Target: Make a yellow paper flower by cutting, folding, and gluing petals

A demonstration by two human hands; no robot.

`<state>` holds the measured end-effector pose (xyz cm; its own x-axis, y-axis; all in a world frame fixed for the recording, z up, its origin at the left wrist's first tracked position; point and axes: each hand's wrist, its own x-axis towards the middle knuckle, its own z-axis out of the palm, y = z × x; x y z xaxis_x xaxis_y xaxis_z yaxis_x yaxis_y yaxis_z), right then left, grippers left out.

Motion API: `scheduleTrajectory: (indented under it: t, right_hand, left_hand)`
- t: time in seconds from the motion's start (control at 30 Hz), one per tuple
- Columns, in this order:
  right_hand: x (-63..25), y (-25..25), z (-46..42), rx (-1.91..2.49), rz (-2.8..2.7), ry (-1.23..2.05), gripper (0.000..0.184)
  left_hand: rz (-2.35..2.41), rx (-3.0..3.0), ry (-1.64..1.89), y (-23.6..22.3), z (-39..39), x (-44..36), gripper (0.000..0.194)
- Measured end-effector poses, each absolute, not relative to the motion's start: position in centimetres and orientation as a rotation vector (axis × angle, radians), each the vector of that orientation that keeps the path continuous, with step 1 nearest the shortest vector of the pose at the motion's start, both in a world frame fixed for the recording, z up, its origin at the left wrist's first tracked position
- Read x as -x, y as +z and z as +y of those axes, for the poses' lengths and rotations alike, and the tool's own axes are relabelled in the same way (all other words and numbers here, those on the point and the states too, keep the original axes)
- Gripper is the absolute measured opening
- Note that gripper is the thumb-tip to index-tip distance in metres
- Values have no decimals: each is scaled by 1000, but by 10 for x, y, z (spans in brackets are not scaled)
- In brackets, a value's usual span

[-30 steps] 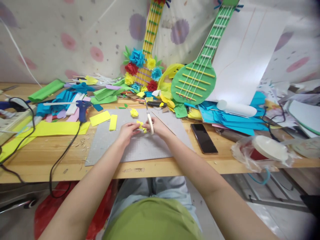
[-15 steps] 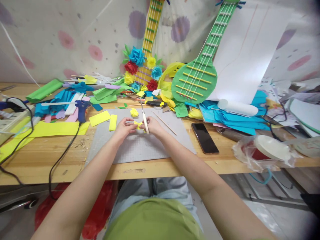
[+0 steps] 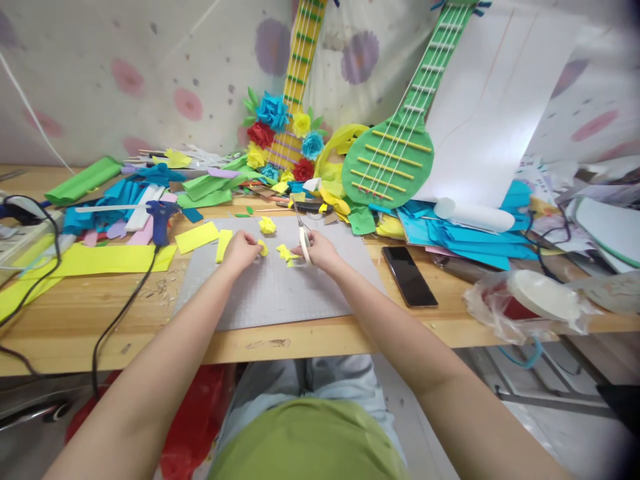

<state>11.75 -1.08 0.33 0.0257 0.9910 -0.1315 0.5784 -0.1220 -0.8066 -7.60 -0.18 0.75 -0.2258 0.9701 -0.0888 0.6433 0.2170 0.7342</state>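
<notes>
My left hand (image 3: 242,249) is closed, its fingertips pinching a small yellow paper piece (image 3: 263,249). My right hand (image 3: 321,251) grips scissors (image 3: 304,244) by their white handle, the blades pointing away from me. Just left of the scissors are yellow paper scraps (image 3: 286,253); whether the right fingertips touch them I cannot tell. Both hands are over a grey board (image 3: 280,300). A crumpled yellow paper flower (image 3: 267,225) sits on the board beyond my left hand. Near that hand lies a yellow paper strip (image 3: 223,245).
A glue gun (image 3: 161,221) with a black cable lies at left. Right of the board is a phone (image 3: 409,276). At the back stand a green paper lute (image 3: 389,163) and a yellow one (image 3: 301,60) with paper flowers. Blue paper (image 3: 465,235) is piled at right.
My hands have moved apart. The left has gone left with a small yellow piece, the right slightly right with the scissors. Yellow scraps now show between them.
</notes>
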Motion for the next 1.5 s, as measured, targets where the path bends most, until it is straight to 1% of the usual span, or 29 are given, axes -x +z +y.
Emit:
scheduleTrajectory:
  t: [0.1, 0.2, 0.47, 0.63, 0.7, 0.8, 0.83, 1.0, 1.33, 1.4, 1.5]
  right_hand:
    - [-124, 2, -13, 1784, -1638, 925, 36]
    - [-125, 1, -16, 1807, -1648, 923, 37]
    - [-125, -2, -20, 1794, -1646, 938, 37]
    - [-127, 0, -21, 1787, -1636, 953, 35]
    - [-129, 0, -22, 1781, -1628, 966, 34]
    - [-130, -2, -22, 1777, -1620, 981, 35]
    - [-131, -2, -22, 1776, -1616, 987, 35]
    - [-132, 1, -25, 1769, -1593, 1014, 35]
    - [-134, -3, -25, 1750, -1497, 1049, 36]
    - [-137, -4, -25, 1734, -1479, 1060, 35]
    - [-139, -4, -26, 1716, -1461, 1079, 32]
  left_hand:
    - [2059, -1633, 631, 7, 2, 76, 24]
    - [2124, -1728, 588, 6, -1, 75, 21]
    - [2134, -1927, 651, -6, -11, 73, 21]
    - [2219, -2046, 742, -5, -13, 69, 28]
    - [2198, -2109, 775, -6, -14, 69, 23]
    - [2112, -2178, 750, -9, -14, 70, 10]
    - [2095, -2189, 744, -10, -14, 71, 9]
    - [2060, -2213, 792, -13, -15, 73, 16]
    - [1853, -2328, 1040, -5, -23, 67, 19]
    - [1891, -2276, 1063, 2, -23, 73, 19]
    - [2131, -2065, 1032, 13, -17, 96, 22]
